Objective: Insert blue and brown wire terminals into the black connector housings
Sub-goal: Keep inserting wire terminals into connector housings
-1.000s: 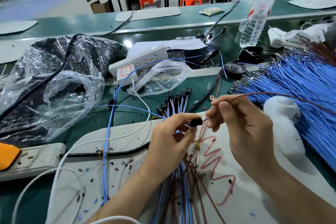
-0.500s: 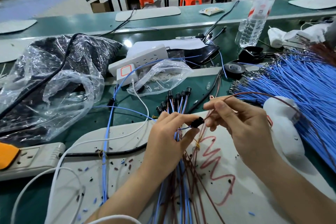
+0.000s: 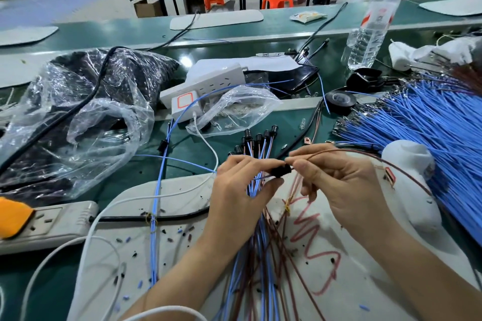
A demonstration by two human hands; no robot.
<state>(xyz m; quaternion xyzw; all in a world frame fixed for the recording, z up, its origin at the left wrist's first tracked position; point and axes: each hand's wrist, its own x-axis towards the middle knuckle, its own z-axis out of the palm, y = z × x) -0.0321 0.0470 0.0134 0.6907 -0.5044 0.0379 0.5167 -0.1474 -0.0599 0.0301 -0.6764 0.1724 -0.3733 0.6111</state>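
My left hand (image 3: 240,187) pinches a black connector housing (image 3: 281,170) between thumb and forefinger, holding it above the pale mat (image 3: 182,237) that lies at the near edge of the green surface (image 3: 292,117). My right hand (image 3: 339,185) meets it from the other side: its fingers (image 3: 302,164) are closed narrow on a brown wire (image 3: 365,155), whose end sits right at the mouth of the housing; whether the terminal is seated I cannot tell. The brown wire arcs away to the right, over a white lump-shaped object (image 3: 412,180) near the right edge. Under my left palm runs a bundle of blue and brown wires (image 3: 260,255), fanning toward the near edge, and beyond my knuckles its far ends stand up with finished black housings (image 3: 257,137) already on them. A large sheaf of loose blue wires (image 3: 430,128) spreads across the right side of the surface, its metal terminals pointing toward the middle. A roll of black tape (image 3: 340,99) lies just behind that sheaf's tips, and a clear water bottle (image 3: 370,26) stands further back. Toward the left edge sits a crumpled clear plastic bag (image 3: 78,117) with dark contents, a smaller clear bag (image 3: 234,109) lies mid-surface beside a white power strip (image 3: 206,83), and a second grey power strip (image 3: 49,224) rests at the near left.
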